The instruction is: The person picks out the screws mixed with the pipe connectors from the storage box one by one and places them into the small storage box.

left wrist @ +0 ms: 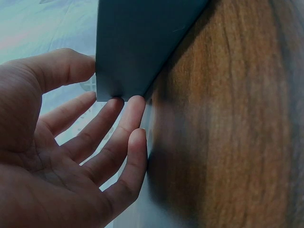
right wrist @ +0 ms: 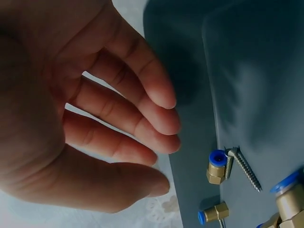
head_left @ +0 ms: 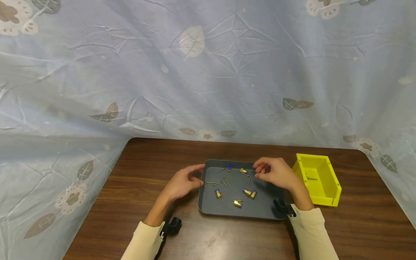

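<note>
A pale blue cloth (head_left: 247,90) hangs before me, creased and loosely rippled, filling everything behind the table (head_left: 107,224) and falling past its sides. Brown and grey leaves (head_left: 105,113) and whitish flowers (head_left: 72,198) are printed across it. The tabletop is dark wood grain, rounded at the far corners, with a soft glare (head_left: 212,238) on the near edge.
</note>
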### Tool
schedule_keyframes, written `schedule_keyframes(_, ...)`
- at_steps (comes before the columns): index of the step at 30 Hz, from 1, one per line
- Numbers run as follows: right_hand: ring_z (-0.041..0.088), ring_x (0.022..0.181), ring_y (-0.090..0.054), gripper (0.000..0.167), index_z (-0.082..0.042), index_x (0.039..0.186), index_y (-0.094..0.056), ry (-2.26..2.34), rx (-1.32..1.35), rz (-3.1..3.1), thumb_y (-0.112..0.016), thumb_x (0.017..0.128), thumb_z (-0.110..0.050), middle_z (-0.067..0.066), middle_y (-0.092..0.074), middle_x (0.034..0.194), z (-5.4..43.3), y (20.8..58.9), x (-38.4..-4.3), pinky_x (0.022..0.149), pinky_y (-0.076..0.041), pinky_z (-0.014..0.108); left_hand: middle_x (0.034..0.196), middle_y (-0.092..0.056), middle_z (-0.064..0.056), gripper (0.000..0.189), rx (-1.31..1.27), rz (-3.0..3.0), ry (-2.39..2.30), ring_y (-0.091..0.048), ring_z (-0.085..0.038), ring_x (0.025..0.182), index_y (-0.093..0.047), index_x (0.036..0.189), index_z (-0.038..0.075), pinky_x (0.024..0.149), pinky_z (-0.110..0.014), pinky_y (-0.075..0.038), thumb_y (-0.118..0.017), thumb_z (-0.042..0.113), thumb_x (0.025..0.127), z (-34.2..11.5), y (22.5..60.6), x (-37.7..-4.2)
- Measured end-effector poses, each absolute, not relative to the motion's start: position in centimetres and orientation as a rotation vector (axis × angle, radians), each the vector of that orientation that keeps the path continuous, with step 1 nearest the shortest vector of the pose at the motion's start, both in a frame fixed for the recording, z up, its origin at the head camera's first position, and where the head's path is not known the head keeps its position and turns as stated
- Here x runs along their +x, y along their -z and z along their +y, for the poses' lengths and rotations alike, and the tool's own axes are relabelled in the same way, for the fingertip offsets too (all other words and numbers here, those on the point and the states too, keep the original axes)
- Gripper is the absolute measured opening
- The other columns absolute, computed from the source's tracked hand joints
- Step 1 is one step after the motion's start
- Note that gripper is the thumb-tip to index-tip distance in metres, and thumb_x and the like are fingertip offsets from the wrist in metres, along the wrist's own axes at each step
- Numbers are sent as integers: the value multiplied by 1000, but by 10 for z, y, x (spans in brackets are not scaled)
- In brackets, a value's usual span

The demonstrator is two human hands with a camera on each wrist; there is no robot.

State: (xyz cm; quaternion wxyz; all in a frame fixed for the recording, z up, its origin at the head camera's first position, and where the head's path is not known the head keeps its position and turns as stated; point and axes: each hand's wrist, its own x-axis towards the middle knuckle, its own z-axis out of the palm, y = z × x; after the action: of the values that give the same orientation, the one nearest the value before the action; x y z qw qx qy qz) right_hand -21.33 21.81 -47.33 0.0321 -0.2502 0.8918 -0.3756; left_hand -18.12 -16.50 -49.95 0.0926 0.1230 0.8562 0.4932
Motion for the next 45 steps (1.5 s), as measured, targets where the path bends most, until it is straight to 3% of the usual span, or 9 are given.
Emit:
schedule_keyframes(12, 13, 80, -69, 20, -1, 108, -78, 1098, -807, 2689, -83, 89, 2, 0, -78, 91, 211, 482, -227, 75, -56, 31, 144, -69, -16, 63, 386, 2535, -1467, -76, -21, 100, -62, 156, 6, 81, -37, -56, -80, 7, 96, -164, 500, -181)
schedule_keyframes(18, 11, 80, -68, 18, -2, 107, -79, 1035, -745, 2681, -85, 90, 0, -6, -75, 89, 208, 485, -229, 76, -56, 30, 144, -69, -17, 63, 386, 2530, -1476, -76, -21, 100, -62, 156, 7, 81, -36, -56, -80, 7, 96, -164, 500, -181)
schedule_keyframes(45, 12, 76, -62, 11, -7, 100, -80, 926, -654, 2652, -86, 90, -6, -7, -72, 83, 202, 492, -230, 73, -53, 33, 144, -68, -17, 63, 377, 2526, -1477, -75, -19, 100, -63, 156, 8, 81, -36, -55, -80, 8, 96, -166, 500, -181)
